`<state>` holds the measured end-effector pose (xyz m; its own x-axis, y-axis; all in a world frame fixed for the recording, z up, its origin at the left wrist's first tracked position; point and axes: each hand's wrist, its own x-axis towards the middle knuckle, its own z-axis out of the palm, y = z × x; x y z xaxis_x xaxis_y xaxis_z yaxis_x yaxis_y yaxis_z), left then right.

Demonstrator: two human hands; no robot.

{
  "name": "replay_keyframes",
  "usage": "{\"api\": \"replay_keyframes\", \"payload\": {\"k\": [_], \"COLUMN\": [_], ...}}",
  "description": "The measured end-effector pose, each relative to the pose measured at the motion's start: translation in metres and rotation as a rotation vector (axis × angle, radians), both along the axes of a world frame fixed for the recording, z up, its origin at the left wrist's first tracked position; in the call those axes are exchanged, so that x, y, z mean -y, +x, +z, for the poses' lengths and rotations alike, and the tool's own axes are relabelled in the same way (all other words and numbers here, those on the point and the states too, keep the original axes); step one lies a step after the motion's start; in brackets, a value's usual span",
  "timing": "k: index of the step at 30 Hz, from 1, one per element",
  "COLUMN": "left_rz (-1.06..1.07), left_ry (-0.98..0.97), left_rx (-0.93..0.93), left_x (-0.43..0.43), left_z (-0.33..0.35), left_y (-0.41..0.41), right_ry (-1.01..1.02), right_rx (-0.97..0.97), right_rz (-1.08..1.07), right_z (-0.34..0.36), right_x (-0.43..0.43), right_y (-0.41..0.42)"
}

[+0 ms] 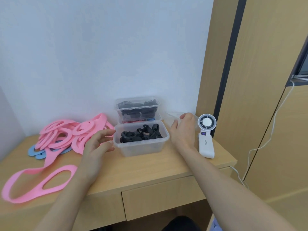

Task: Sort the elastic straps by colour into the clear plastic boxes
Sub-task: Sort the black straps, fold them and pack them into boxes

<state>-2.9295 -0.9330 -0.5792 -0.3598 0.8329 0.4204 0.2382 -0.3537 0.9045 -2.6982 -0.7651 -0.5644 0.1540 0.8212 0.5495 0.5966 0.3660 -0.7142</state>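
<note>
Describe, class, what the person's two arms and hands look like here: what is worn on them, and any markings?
Both forearms are bare right up to the bottom edge of the picture: no sleeves show. The left hand and the right hand wear no gloves, and no rings, watch, bracelets or markings can be seen on either, though the picture is slightly soft.

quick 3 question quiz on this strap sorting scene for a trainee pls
1. True or false: the front box holds pink straps.
2. Which colour of strap lies under the pink pile? A red, B blue, C green
3. Fill in: the white fan stands to the ____ of the boxes, by the right hand.

Key: 1 false, it holds black pieces. 2 B, blue straps poke out at the pile's left. 3 right. Both hands, the left hand too, are open and hold nothing.
</note>
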Motion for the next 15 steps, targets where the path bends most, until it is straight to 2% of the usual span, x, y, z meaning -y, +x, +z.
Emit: {"api": "replay_keyframes", "payload": {"k": [3,10,15], "left_rz": [0.001,0.02,0.039], "left_ry": [-0.002,-0.006,-0.018], "left_rx": [0.017,0.04,0.047], "left_x": [0.0,0.0,0.0], "left_z": [0.001,0.001,0.003], "left_y": [0.001,0.003,0.004], "right_ry": [0.099,0.469,0.677], "right_rx": [0.026,-0.114,-0.065], "right_rz": [0.012,0.037,0.022], "right_z": [-0.001,0.004,0.011], "right_x": [-0.001,0.016,0.018], "right_y": [0.001,0.011,0.012]}}
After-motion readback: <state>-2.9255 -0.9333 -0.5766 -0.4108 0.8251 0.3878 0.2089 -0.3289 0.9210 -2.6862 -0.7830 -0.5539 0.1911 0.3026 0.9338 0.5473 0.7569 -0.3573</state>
